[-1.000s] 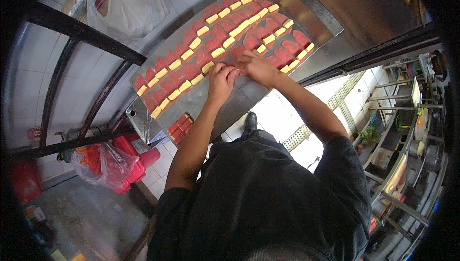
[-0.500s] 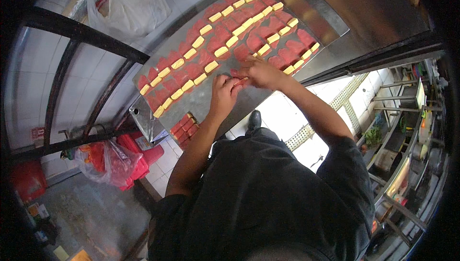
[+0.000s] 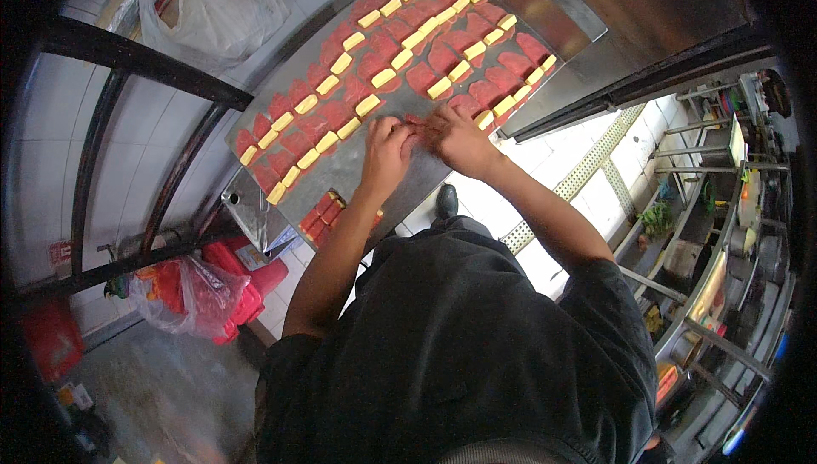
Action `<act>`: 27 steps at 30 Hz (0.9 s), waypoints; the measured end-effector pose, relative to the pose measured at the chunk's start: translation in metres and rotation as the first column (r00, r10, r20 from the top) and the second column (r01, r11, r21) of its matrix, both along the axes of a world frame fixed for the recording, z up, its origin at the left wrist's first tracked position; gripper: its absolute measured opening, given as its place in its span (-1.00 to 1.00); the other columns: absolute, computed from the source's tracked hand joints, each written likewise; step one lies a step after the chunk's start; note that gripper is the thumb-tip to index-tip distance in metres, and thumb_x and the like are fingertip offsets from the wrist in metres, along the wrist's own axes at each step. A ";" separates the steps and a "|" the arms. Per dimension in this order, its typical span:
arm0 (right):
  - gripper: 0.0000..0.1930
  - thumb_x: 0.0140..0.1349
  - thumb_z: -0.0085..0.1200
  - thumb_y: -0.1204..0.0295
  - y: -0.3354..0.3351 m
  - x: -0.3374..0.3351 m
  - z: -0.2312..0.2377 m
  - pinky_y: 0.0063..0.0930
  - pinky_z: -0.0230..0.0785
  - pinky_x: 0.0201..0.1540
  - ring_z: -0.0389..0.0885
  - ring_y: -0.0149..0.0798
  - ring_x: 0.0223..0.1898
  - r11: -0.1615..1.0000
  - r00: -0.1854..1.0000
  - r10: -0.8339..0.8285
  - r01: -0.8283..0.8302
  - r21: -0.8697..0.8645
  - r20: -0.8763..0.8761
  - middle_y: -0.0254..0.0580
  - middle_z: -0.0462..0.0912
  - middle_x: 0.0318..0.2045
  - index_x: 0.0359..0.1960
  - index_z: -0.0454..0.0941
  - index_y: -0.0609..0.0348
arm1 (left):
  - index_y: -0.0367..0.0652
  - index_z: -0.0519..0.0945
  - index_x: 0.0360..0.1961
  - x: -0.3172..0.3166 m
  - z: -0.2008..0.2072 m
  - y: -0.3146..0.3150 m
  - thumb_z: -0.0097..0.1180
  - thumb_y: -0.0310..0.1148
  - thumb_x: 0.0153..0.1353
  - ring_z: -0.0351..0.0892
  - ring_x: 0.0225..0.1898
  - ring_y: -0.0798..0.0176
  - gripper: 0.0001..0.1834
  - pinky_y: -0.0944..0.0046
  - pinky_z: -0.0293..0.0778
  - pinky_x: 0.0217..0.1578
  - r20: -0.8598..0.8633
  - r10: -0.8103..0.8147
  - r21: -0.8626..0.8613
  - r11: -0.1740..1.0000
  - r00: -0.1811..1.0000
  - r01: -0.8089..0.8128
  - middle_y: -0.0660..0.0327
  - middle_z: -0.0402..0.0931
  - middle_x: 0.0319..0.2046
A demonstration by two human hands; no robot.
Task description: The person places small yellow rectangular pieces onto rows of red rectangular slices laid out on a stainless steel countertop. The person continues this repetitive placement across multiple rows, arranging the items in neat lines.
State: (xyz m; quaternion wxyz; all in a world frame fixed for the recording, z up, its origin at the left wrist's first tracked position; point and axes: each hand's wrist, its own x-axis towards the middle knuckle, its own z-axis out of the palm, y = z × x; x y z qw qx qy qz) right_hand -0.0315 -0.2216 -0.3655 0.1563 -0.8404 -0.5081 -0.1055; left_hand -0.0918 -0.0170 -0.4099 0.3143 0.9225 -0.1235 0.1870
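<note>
My left hand point(image 3: 388, 157) and my right hand point(image 3: 462, 139) meet over the near side of the metal table point(image 3: 408, 176). Between their bent fingers is a thin red slice of meat point(image 3: 414, 120), mostly covered by the fingers. Whether a yellow stick lies inside it cannot be seen. Beyond my hands, thin red meat slices point(image 3: 372, 64) lie in several slanting rows, each with a pale yellow stick point(image 3: 368, 105) across its near end. Left of my left forearm, finished-looking meat rolls point(image 3: 322, 219) sit packed close together at the table's near edge.
A white plastic bag point(image 3: 223, 17) stands beyond the table's left side, behind a black metal frame point(image 3: 153, 68). Below it hang a clear bag and red plastic containers point(image 3: 255, 281). On the right, metal shelving point(image 3: 681, 234) holds assorted kitchen goods above a tiled floor.
Both hands have drawn slightly left and closer together over the meat slice, the right fingers pulling away from the rows. The whole view has shifted a little.
</note>
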 end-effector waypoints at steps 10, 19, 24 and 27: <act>-0.60 0.23 0.16 0.36 0.014 0.018 -0.018 -0.12 0.41 0.18 0.51 0.00 0.14 0.994 0.987 -0.084 0.092 0.054 -0.136 -0.15 0.67 0.00 0.11 0.70 0.10 | -0.18 0.64 0.04 0.019 -0.001 0.011 0.35 -0.39 0.24 0.52 0.05 -0.11 -0.65 -0.10 0.43 0.10 -0.021 -0.029 0.034 0.999 0.999 0.030 0.04 0.58 -0.02; -0.58 0.32 0.06 0.36 0.033 0.025 -0.015 -0.14 0.33 0.27 0.48 -0.03 0.21 0.975 0.989 -0.121 0.135 -0.177 0.087 -0.15 0.61 0.09 0.20 0.64 0.08 | -0.17 0.56 0.29 0.005 0.034 0.023 0.29 -0.29 0.37 0.56 -0.01 -0.15 -0.51 -0.12 0.45 0.05 0.009 0.165 -0.087 0.983 0.986 -0.164 -0.02 0.58 -0.09; -0.58 0.36 0.07 0.32 0.034 0.027 -0.032 -0.07 0.34 0.31 0.52 0.03 0.15 0.998 0.998 0.000 0.005 -0.070 0.065 -0.10 0.63 0.07 0.20 0.63 0.20 | -0.19 0.59 0.22 -0.052 0.066 0.089 0.25 -0.34 0.41 0.62 0.00 -0.12 -0.61 0.00 0.51 0.03 -0.055 0.326 -0.252 0.910 0.944 -0.329 -0.03 0.62 -0.05; -0.62 0.31 0.14 0.37 0.060 0.021 -0.049 -0.03 0.42 0.27 0.60 0.05 0.09 0.988 0.984 0.150 -0.151 -0.008 -0.100 -0.07 0.71 -0.03 0.14 0.66 0.17 | -0.19 0.65 0.14 -0.099 0.064 0.123 0.24 -0.34 0.42 0.61 0.03 -0.13 -0.68 -0.03 0.48 0.11 -0.180 0.356 -0.268 0.879 0.917 -0.394 -0.01 0.63 -0.03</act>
